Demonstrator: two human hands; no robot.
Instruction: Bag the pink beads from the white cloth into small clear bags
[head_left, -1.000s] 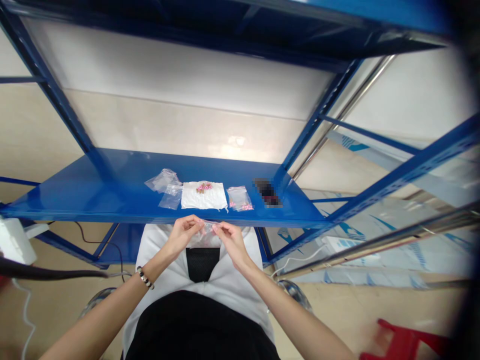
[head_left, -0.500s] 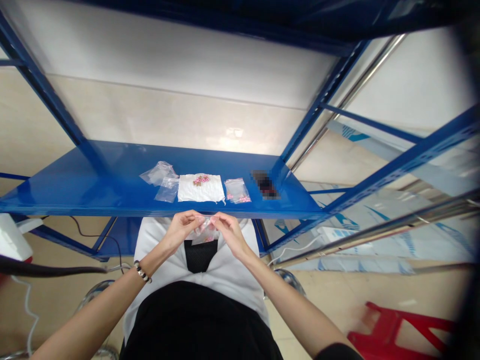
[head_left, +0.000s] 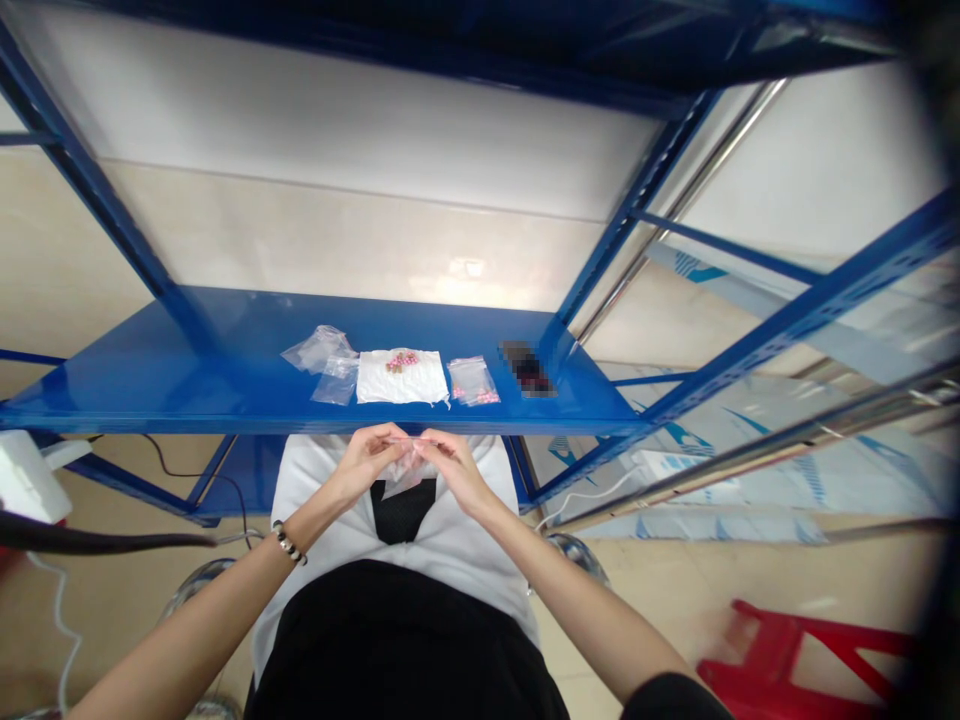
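Clear plastic bag (head_left: pixel 403 474) pinched between two hands over the lap

The bag hangs just in front of the shelf's near edge, its upper rim gripped by the fingertips of the left hand (head_left: pixel 369 458) and the right hand (head_left: pixel 454 463). Both grips are narrow, thumb against fingers, with the hands close together. A pinkish tint shows through the plastic; what it holds is too small to tell.

On the blue shelf (head_left: pixel 240 345) directly ahead, a white cloth (head_left: pixel 401 387) lies flat, bearing a loose cluster of small pink and brownish pieces (head_left: pixel 403 361) near its far edge. Just right of the cloth, a filled clear bag (head_left: pixel 472 378) lies flat, with pink pieces gathered along its near end. To the cloth's left, clear bags (head_left: pixel 322 350) lie overlapping and crumpled, their contents hard to make out. Farther right rests a dark, pixelated object (head_left: pixel 529 368). A beaded bracelet (head_left: pixel 288 543) circles the left wrist.
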